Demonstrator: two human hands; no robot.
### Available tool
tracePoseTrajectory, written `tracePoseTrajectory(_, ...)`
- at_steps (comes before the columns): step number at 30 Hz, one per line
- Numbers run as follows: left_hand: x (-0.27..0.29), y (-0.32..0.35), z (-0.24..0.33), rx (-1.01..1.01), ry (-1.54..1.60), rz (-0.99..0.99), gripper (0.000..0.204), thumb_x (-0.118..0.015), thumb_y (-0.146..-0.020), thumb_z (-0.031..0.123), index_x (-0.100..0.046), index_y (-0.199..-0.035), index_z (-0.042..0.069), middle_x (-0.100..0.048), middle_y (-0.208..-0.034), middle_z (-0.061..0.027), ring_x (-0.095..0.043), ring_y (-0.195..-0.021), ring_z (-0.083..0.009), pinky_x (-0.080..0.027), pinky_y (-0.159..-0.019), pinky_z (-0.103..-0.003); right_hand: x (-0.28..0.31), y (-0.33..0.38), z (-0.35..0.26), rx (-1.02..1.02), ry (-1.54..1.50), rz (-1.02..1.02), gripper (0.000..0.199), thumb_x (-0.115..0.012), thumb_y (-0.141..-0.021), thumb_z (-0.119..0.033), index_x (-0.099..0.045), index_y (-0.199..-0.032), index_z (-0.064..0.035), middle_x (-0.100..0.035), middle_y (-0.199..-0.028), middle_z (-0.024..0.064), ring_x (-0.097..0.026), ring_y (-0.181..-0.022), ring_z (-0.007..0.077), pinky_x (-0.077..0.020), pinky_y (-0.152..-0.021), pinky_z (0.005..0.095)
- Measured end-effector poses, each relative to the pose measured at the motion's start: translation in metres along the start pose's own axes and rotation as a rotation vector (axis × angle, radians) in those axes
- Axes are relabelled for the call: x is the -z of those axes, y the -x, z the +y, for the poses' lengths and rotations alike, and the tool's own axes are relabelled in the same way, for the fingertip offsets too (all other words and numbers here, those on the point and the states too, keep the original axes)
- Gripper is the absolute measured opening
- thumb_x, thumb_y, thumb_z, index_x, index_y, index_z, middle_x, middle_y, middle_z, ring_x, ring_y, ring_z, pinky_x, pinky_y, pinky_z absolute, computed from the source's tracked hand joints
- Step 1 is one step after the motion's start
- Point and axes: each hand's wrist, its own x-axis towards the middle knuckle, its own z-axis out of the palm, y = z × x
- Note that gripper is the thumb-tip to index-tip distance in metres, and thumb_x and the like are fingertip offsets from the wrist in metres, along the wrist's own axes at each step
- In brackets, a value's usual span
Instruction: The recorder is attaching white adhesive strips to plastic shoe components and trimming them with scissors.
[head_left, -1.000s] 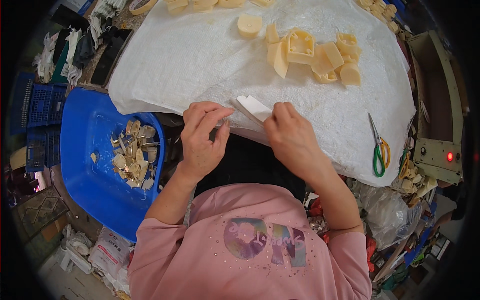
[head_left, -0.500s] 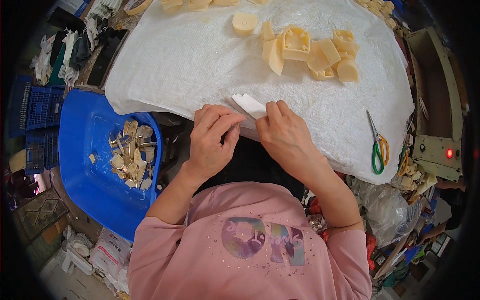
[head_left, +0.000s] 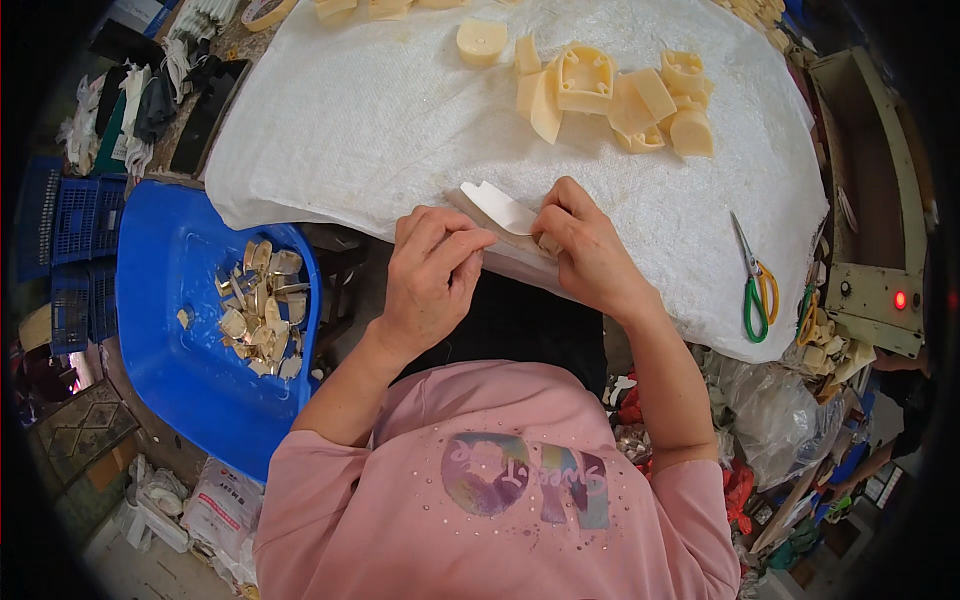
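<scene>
A thin white strip [head_left: 497, 208] with a stepped end lies along the near edge of the white woven cloth [head_left: 380, 130]. At its right end my right hand [head_left: 588, 243] is closed, thumb and index finger pinching the strip. Just left of it, my left hand [head_left: 433, 280] hovers at the cloth edge with its fingers curled and thumb pressed to the index finger. Whatever may sit in that pinch is hidden. A grey-beige band shows under the strip. Farther back on the cloth, several cream plastic caps [head_left: 585, 78] lie in a pile, with a single cap [head_left: 482, 42] to their left.
At the left stands a blue tub [head_left: 160, 300] holding several shiny metallic-looking scraps [head_left: 262, 310]. Scissors [head_left: 753, 285] with green and yellow handles lie on the cloth's right side. Beyond them is a metal box [head_left: 875, 310] with a lit red lamp. Gloves [head_left: 150, 100] hang at upper left.
My right hand has turned and shifted slightly right, showing more of the white strip. My left hand stays nearly in place. The view has shifted a little.
</scene>
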Motion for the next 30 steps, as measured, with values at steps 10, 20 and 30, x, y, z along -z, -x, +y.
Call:
tracePoseTrajectory(10, -0.008, 0.000, 0.003, -0.061, -0.056, 0.012, 0.032, -0.067, -0.060, -0.006, -0.067, -0.088, 0.010, -0.056, -0.095, -0.0095, -0.053, -0.090, -0.0277, -0.042, -0.078, -0.036, 0.000, 0.002, 0.004, 0.011, -0.033, 0.010, 0.019, -0.053, -0.064, 0.011, -0.053, -0.080, 0.0000, -0.050, -0.091, 0.0143, -0.049, -0.089, 0.0333, -0.0427, -0.077, 0.0385)
tracePoseTrajectory(20, -0.022, 0.012, -0.002, -0.134, -0.408, 0.007, 0.029, -0.070, -0.062, 0.011, -0.069, -0.089, 0.021, -0.049, -0.114, -0.0086, -0.041, -0.110, -0.0292, -0.031, -0.086, -0.041, -0.001, -0.001, -0.003, 0.031, -0.101, -0.023, 0.016, -0.053, -0.071, 0.009, -0.052, -0.085, 0.0013, -0.050, -0.093, 0.0165, -0.049, -0.090, 0.0355, -0.0428, -0.078, 0.0379)
tracePoseTrajectory(30, -0.035, 0.015, 0.001, -0.210, -0.447, 0.117, 0.008, -0.062, -0.071, 0.014, -0.065, -0.078, 0.014, -0.047, -0.126, -0.0039, -0.035, -0.121, -0.0291, -0.027, -0.089, -0.043, 0.042, 0.063, 0.066, -0.364, -0.616, 0.769, 0.021, -0.044, -0.089, -0.003, -0.053, -0.108, 0.0002, -0.056, -0.108, 0.0104, -0.054, -0.100, 0.0148, -0.0441, -0.086, 0.0260)
